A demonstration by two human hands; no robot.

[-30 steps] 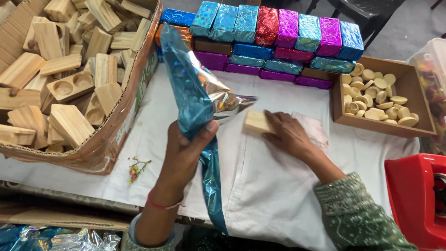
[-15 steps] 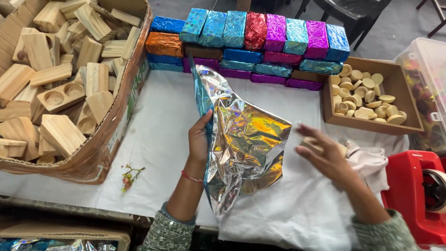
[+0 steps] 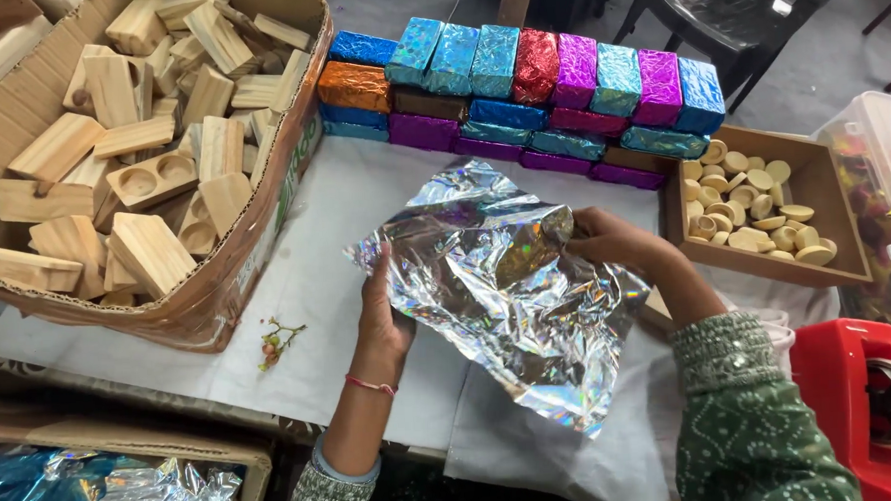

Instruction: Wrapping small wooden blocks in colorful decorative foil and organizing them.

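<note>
A crinkled silver holographic foil sheet (image 3: pixel 512 288) lies spread over the white cloth (image 3: pixel 326 256) in front of me. My left hand (image 3: pixel 383 318) grips its left edge with the fingers under the foil. My right hand (image 3: pixel 610 241) pinches the sheet's upper right corner. The wooden block seen earlier is hidden, and I cannot tell if it is under the foil.
A cardboard box (image 3: pixel 256 259) of wooden blocks stands at left. Foil-wrapped blocks (image 3: pixel 519 87) in blue, purple, red and orange are stacked at the back. A wooden tray (image 3: pixel 827 274) of small round wooden pieces sits right, a red tape dispenser (image 3: pixel 873 402) lower right, loose foil (image 3: pixel 105 491) lower left.
The foil sheet, held upright and folded a second ago, has been opened out and laid flat on the cloth. My right hand left the wooden block and took the foil's corner.
</note>
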